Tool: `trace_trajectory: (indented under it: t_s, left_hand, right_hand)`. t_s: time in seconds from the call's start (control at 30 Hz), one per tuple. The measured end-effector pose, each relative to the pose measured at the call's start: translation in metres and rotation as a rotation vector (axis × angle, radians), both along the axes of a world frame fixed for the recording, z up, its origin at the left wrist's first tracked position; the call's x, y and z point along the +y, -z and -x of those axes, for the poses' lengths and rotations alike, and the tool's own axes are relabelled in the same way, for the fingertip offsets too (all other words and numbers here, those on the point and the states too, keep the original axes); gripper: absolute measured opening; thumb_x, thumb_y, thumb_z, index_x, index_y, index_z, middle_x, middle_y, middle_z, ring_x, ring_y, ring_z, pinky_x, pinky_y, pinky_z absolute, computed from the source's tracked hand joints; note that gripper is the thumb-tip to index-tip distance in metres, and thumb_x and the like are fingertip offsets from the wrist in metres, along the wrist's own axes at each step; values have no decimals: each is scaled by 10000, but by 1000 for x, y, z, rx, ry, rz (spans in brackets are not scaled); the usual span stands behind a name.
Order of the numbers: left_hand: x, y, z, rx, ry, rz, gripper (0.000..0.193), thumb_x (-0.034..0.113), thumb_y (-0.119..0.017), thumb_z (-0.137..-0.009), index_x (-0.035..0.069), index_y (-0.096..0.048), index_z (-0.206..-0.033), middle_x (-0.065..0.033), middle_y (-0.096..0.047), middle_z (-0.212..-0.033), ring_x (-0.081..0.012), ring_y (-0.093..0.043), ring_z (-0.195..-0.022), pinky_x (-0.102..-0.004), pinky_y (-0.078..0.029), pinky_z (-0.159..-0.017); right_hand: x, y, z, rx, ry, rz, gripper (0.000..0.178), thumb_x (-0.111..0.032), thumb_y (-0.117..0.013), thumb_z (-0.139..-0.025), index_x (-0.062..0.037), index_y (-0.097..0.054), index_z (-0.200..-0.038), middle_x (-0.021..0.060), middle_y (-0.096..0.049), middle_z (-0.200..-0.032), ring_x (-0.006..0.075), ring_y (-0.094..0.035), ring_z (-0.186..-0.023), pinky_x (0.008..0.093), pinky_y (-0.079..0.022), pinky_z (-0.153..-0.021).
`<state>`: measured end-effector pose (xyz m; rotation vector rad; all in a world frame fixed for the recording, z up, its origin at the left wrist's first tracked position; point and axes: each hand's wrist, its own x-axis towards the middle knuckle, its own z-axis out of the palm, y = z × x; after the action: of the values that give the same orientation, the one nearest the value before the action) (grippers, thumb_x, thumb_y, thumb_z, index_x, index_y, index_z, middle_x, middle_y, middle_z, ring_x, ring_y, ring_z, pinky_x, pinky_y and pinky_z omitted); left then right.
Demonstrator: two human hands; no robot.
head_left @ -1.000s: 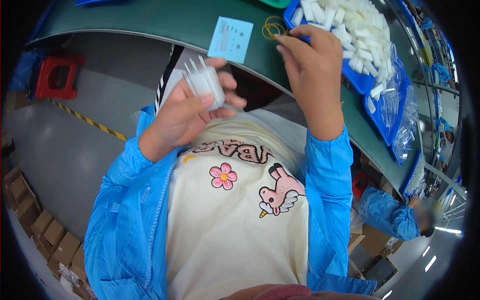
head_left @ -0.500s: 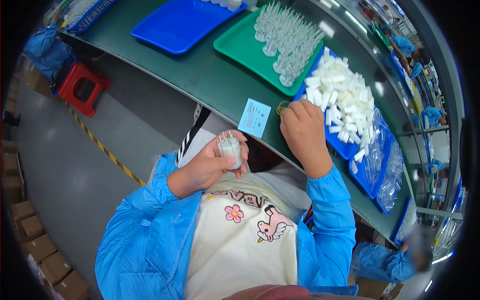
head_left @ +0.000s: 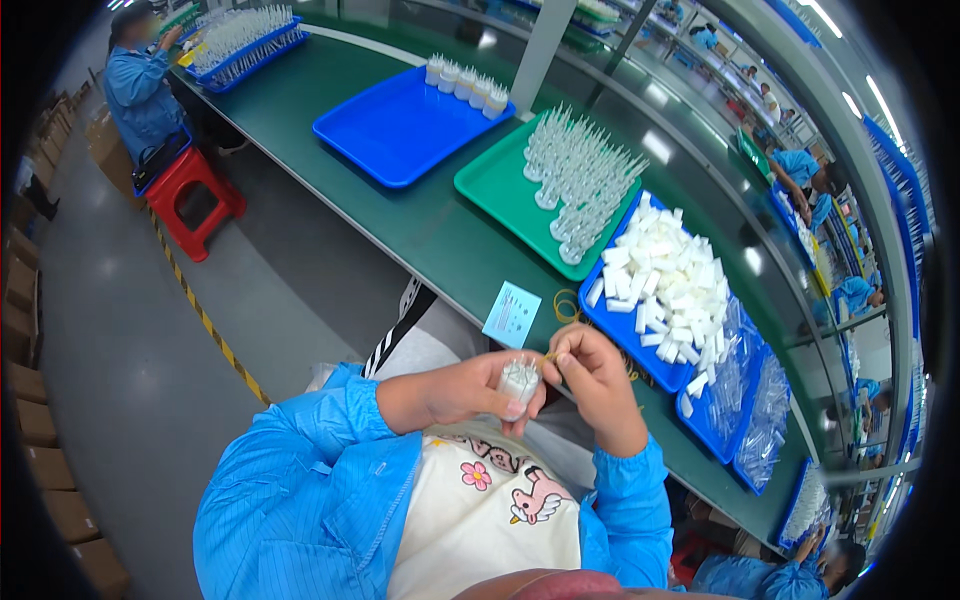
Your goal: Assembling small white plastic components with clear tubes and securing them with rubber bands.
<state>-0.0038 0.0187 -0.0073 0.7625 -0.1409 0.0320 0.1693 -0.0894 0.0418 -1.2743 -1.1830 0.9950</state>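
My left hand is wrapped round a bundle of white blocks with thin clear stems, stems pointing up, in front of my body. Beside it, my right hand pinches a yellow rubber band close to the bundle's top. Whether the band touches the bundle I cannot tell. More rubber bands lie on the green table near the blue tray, some partly hidden by my right hand. A light blue printed card lies at the table edge, just beyond my left hand.
A blue tray heaped with white foam blocks stands at right, then trays of clear plastic pieces. Beyond is a green tray with clear stemmed parts. Further left, a blue tray holds several finished-looking bundles. Co-workers sit nearby.
My right hand has come from the table beside the card to the bundle, bringing a rubber band. My left hand and the bundle have moved right and lower in the tilted view.
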Motion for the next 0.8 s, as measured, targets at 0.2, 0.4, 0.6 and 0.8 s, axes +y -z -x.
trace_trajectory:
  t_s: [0.2,0.4,0.6,0.8]
  left_hand:
    - [5,-4,8,-49,149,95,475,203,-781,-750,44,-491,-1091,-48,-591,-864,-155,-640,-720,-272,-539,-641]
    - [20,2,9,14,415,-161,420,192,-742,-808,23,-487,-1096,-60,-572,-857,-164,-628,-724,-282,-521,-614]
    - [13,-4,1,181,368,-573,336,88,-634,-831,24,-495,-1130,-33,-567,-809,-125,-582,-644,-265,-489,-570]
    - [-2,-9,16,-145,-133,127,412,164,-699,-845,137,-441,-1165,-26,-543,-915,-112,-561,-737,-247,-469,-570]
  right_hand:
    - [-6,-4,13,770,-90,-21,163,-180,-454,-938,-97,-457,-797,67,-532,-811,144,-483,-758,264,-401,-693]
    - [-20,-19,14,1159,40,-31,148,-134,-472,-905,-94,-517,-770,123,-633,-892,139,-477,-564,265,-392,-533]
    - [-10,-70,32,-645,-695,-33,243,26,-524,-776,2,-669,-969,155,-672,-1028,266,-638,-727,319,-514,-680]
    - [-19,-41,9,-184,-592,25,89,33,-549,-773,-36,-578,-727,152,-687,-950,226,-635,-692,323,-478,-534]
